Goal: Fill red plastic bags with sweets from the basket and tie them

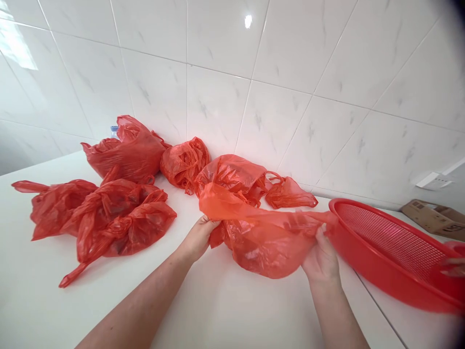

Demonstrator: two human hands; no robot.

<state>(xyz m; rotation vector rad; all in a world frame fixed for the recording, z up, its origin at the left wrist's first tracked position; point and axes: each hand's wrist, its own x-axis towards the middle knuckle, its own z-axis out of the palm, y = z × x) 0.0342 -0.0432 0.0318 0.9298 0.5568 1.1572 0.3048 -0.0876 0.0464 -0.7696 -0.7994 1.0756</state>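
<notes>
Between my hands a red plastic bag point(269, 242) is stretched out above the white table point(232, 310). My left hand point(199, 237) is closed on the bag's left side. On the right, my right hand point(323, 252) grips the other side, thumb on top, its fingers partly behind the thin plastic. Whether anything lies inside the bag I cannot tell. Just behind it sit another bunched red bag point(232, 172) and a small flattened red bag point(290, 193).
Several knotted, filled red bags point(119, 218) lie at the left, with a large red bag point(131, 150) and a balled-up red bag point(185, 162) near the tiled wall point(218, 106). A red plastic basket point(385, 257) stands at right, another person's hand point(454, 266) at it. Behind is a cardboard box point(432, 215).
</notes>
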